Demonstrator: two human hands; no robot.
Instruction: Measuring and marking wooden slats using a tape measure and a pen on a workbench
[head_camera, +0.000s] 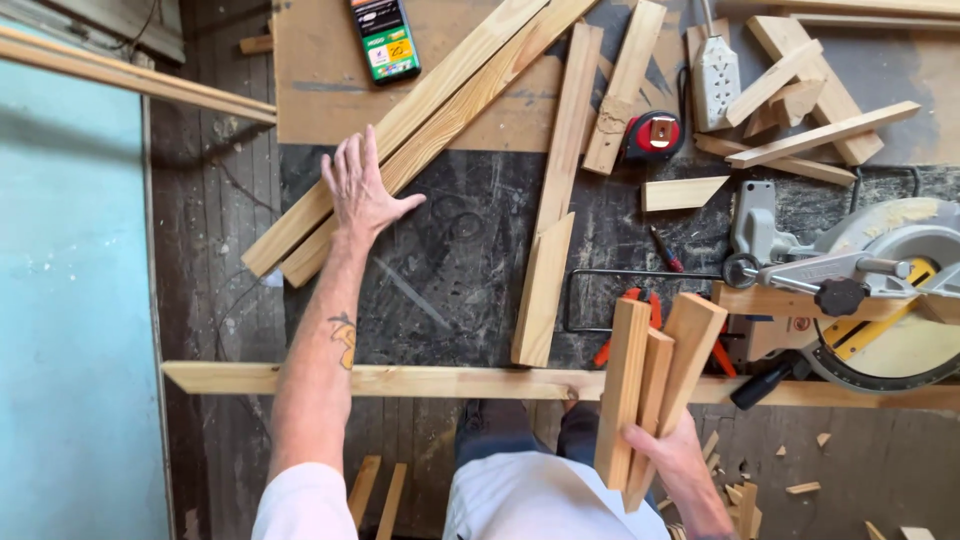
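My left hand (358, 188) lies flat with fingers spread on two long pale wood strips (430, 130) that run diagonally across the dark worktop (450, 280). My right hand (672, 460), low in the view near my body, grips a bundle of three short wood pieces (650, 375) held upright and fanned out. A long plank (400, 380) lies across the near edge of the worktop between my arms.
A miter saw (860, 290) stands at the right. Cut boards (560, 190), a red tape measure (655, 135), a white power strip (715, 80), a green box (385, 38) and a red-handled clamp (640, 300) lie around. Offcuts (745, 495) litter the floor.
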